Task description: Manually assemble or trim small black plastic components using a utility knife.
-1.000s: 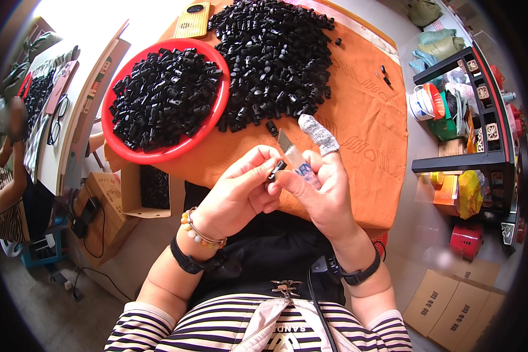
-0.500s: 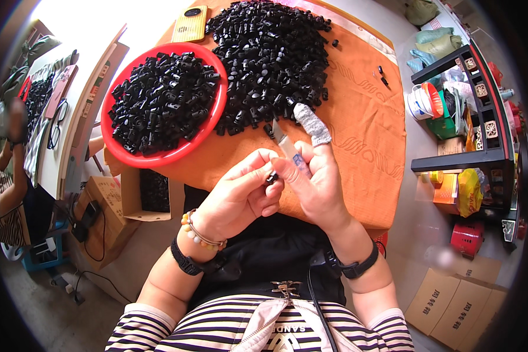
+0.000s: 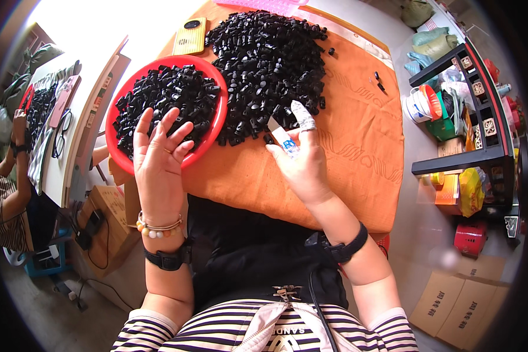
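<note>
My left hand [image 3: 160, 158] is raised in front of the near rim of the red basin [image 3: 223, 97], with its fingers spread and nothing in them. Small black plastic parts [image 3: 167, 94] are heaped in the basin. My right hand [image 3: 305, 170] grips a small knife [image 3: 284, 139] with a pale flat blade and a white and blue handle. Grey cloth [image 3: 303, 116] covers one of that hand's fingers. The blade points toward the near edge of a large pile of black parts [image 3: 270, 70] on the orange tablecloth [image 3: 358, 123].
A yellow phone [image 3: 189, 36] lies behind the basin. A few loose black parts [image 3: 379, 85] are off to the right. Left, a person in a striped top [image 3: 9, 196] is at a white table. Right stand a black shelf [image 3: 460, 160] and flattened cardboard [image 3: 454, 305].
My left hand has moved left from beside my right hand to the basin and opened; the small black part it held is gone from it. My right hand has shifted slightly left, keeping the knife.
</note>
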`<action>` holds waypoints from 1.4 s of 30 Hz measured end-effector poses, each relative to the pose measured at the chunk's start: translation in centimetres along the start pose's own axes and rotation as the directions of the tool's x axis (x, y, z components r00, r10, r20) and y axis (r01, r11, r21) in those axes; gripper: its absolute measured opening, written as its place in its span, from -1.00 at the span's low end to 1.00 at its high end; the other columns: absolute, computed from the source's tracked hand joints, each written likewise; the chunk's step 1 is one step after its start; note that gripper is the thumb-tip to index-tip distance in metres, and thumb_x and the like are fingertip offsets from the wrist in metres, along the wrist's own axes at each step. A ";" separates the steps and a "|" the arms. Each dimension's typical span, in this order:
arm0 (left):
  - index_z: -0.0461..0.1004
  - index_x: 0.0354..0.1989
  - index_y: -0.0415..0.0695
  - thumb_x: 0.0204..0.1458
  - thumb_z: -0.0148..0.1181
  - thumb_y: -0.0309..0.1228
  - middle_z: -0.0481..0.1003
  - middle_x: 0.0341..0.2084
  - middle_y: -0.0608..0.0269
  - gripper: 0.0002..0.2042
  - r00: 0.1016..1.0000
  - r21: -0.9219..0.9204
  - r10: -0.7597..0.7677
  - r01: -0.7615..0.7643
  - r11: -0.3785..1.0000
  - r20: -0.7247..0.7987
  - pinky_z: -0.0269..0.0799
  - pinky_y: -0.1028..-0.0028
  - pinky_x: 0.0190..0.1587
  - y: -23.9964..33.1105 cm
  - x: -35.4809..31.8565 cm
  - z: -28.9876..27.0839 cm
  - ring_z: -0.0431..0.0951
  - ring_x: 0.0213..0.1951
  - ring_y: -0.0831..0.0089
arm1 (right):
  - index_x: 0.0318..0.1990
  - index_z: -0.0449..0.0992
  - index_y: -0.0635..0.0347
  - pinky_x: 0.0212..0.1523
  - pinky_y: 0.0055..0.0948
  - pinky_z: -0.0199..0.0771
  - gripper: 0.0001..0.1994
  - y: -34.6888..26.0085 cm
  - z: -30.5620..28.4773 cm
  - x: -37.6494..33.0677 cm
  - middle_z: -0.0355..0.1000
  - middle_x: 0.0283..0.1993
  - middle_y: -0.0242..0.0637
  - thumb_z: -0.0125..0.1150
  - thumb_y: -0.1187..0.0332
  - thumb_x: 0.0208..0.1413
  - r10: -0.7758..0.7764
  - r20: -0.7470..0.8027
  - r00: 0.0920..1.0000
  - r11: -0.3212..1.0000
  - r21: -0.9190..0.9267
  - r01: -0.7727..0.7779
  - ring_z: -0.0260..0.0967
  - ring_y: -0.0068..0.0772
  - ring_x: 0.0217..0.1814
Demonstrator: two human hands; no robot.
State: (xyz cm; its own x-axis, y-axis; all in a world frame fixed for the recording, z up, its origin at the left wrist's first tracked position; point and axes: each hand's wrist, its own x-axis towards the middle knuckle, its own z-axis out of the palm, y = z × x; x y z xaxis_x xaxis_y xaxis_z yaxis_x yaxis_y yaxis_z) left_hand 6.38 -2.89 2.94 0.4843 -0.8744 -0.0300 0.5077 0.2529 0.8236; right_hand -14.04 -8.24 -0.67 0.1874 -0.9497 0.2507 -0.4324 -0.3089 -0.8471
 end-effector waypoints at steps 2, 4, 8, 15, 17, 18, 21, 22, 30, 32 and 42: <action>0.05 0.18 -0.20 0.16 -0.14 -0.50 0.39 -0.09 -0.02 -0.61 1.000 0.005 0.007 -0.007 1.000 -0.008 0.47 0.50 -0.22 0.4 0.2 0.0 0.51 -0.21 0.36 | 0.27 0.03 0.05 -0.34 -0.31 0.43 -0.22 0.3 0.3 0.2 0.42 -0.36 -0.25 0.28 0.51 -0.16 0.028 0.006 1.000 0.998 -0.063 -0.027 0.41 -0.24 -0.35; 0.09 0.16 -0.20 0.16 -0.14 -0.50 0.42 -0.15 0.01 -0.63 0.999 0.017 -0.027 0.027 1.000 0.043 0.47 0.52 -0.24 0.0 0.1 -0.6 0.52 -0.25 0.39 | 0.27 0.03 0.03 -0.32 -0.31 0.43 -0.24 0.5 0.7 0.3 0.43 -0.35 -0.25 0.24 0.51 -0.15 0.063 0.032 0.997 0.978 -0.199 -0.055 0.41 -0.23 -0.31; 0.30 -0.05 -0.21 0.16 -0.08 -0.49 0.46 -0.40 0.20 -0.79 0.964 0.022 -0.213 0.212 0.977 0.158 0.40 0.62 -0.37 -1.6 -0.9 -0.2 0.45 -0.46 0.58 | 0.28 0.03 0.01 -0.37 -0.30 0.43 -0.25 1.0 0.4 0.2 0.42 -0.39 -0.26 0.20 0.53 -0.14 0.078 0.032 0.996 0.967 -0.245 -0.068 0.42 -0.24 -0.38; 0.31 -0.07 -0.18 0.15 -0.01 -0.43 0.43 -0.41 0.36 -0.80 0.822 0.252 -0.477 0.413 0.875 0.310 0.33 0.68 -0.39 -4.7 -3.0 1.1 0.42 -0.46 0.66 | 0.27 0.04 0.03 -0.41 -0.34 0.42 -0.26 1.5 -0.1 -0.5 0.34 -0.45 -0.26 0.19 0.55 -0.14 0.092 0.053 0.994 0.995 0.019 -0.094 0.39 -0.28 -0.45; 0.30 -0.07 -0.18 0.15 -0.01 -0.43 0.43 -0.41 0.36 -0.80 0.815 0.257 -0.486 0.420 0.870 0.315 0.33 0.68 -0.38 -4.9 -3.1 1.3 0.42 -0.45 0.67 | 0.27 0.04 0.05 -0.40 -0.32 0.42 -0.26 1.6 -0.2 -0.6 0.35 -0.43 -0.25 0.19 0.55 -0.14 0.063 0.052 0.997 0.997 -0.040 -0.061 0.38 -0.28 -0.45; 0.30 -0.07 -0.18 0.15 -0.01 -0.43 0.43 -0.41 0.36 -0.80 0.807 0.263 -0.496 0.427 0.865 0.320 0.33 0.67 -0.37 -5.0 -3.1 1.4 0.42 -0.44 0.67 | 0.27 0.04 0.05 -0.40 -0.32 0.42 -0.26 1.6 -0.2 -0.7 0.35 -0.43 -0.25 0.19 0.55 -0.14 0.064 0.051 0.997 0.997 -0.039 -0.062 0.38 -0.28 -0.45; 0.30 -0.07 -0.18 0.15 -0.01 -0.44 0.43 -0.41 0.37 -0.80 0.807 0.264 -0.497 0.428 0.864 0.318 0.33 0.67 -0.36 -5.1 -3.2 1.2 0.42 -0.43 0.67 | 0.26 0.04 0.06 -0.37 -0.33 0.42 -0.25 1.8 -0.2 -0.6 0.35 -0.42 -0.25 0.22 0.54 -0.15 0.086 0.059 0.995 0.996 -0.030 -0.084 0.38 -0.26 -0.43; 0.30 -0.07 -0.18 0.15 -0.01 -0.44 0.43 -0.41 0.37 -0.80 0.806 0.266 -0.498 0.429 0.863 0.319 0.33 0.67 -0.36 -5.0 -3.2 1.2 0.42 -0.43 0.67 | 0.26 0.05 0.05 -0.36 -0.32 0.42 -0.25 1.9 -0.2 -0.6 0.35 -0.42 -0.26 0.23 0.54 -0.15 0.065 0.025 0.998 0.996 -0.059 -0.063 0.38 -0.25 -0.42; 0.30 -0.08 -0.19 0.15 0.00 -0.44 0.42 -0.44 0.36 -0.80 0.796 0.253 -0.512 0.449 0.857 0.323 0.33 0.66 -0.36 -5.2 -3.4 1.5 0.41 -0.44 0.66 | 0.24 0.10 0.05 -0.33 -0.31 0.43 -0.26 2.1 -0.2 -0.4 0.38 -0.36 -0.27 0.26 0.52 -0.17 0.040 0.000 0.999 0.988 -0.151 -0.040 0.39 -0.25 -0.37; 0.31 -0.08 -0.19 0.15 0.00 -0.44 0.42 -0.44 0.36 -0.80 0.791 0.251 -0.517 0.455 0.855 0.326 0.34 0.66 -0.36 -5.3 -3.4 1.6 0.41 -0.45 0.66 | 0.23 0.11 0.06 -0.31 -0.34 0.44 -0.28 2.7 -0.3 -0.5 0.40 -0.34 -0.23 0.25 0.53 -0.16 0.069 0.011 0.998 0.980 -0.185 -0.066 0.42 -0.26 -0.36; 0.27 -0.05 -0.17 0.16 -0.01 -0.41 0.47 -0.37 0.27 -0.78 0.759 0.235 -0.564 0.513 0.826 0.327 0.42 0.69 -0.38 -4.8 -3.7 2.1 0.49 -0.42 0.62 | 0.16 0.13 0.30 -0.29 -0.56 0.45 -0.43 -1.2 -1.5 -1.7 0.46 -0.31 -0.23 0.22 0.58 -0.04 0.143 0.185 0.972 0.861 0.461 -0.215 0.43 -0.57 -0.32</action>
State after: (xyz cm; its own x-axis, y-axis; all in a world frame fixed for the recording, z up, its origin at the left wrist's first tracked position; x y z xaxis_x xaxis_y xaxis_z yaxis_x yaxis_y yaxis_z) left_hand 0.67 -1.75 0.32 -0.1515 -0.9411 -0.3023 0.5000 -0.3367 0.7979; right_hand -15.20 -6.37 0.63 0.2833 -0.9584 0.0358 -0.0056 -0.0390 -0.9992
